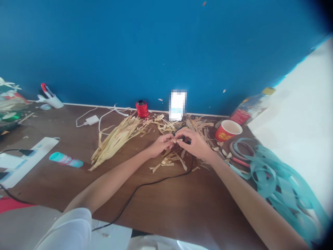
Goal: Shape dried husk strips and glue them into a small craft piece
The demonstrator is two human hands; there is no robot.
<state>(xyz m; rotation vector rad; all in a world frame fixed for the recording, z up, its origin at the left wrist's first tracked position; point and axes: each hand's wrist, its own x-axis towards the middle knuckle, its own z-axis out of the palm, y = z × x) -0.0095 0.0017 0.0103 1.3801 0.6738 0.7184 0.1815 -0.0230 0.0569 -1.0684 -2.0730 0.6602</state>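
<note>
My left hand [160, 146] and my right hand [194, 143] meet over the table, fingertips pinched together. Between them is a small pale yellow piece of dried husk [177, 140], mostly covered by the fingers. Torn husk scraps [169, 159] lie below the hands, and more strips [200, 125] are heaped behind them. To the left rests a bundle of long dried corn husks [117, 139]. Something black shows partly behind my right hand, too hidden to name.
A red thread spool [142, 109] and a bright pixelated screen [177, 106] stand by the blue wall. On the right are a red paper cup [229, 130], a bottle [247, 109] and tangled teal ribbon [281, 184]. A black cable [145, 185] crosses the table; a power strip [31, 161] lies left.
</note>
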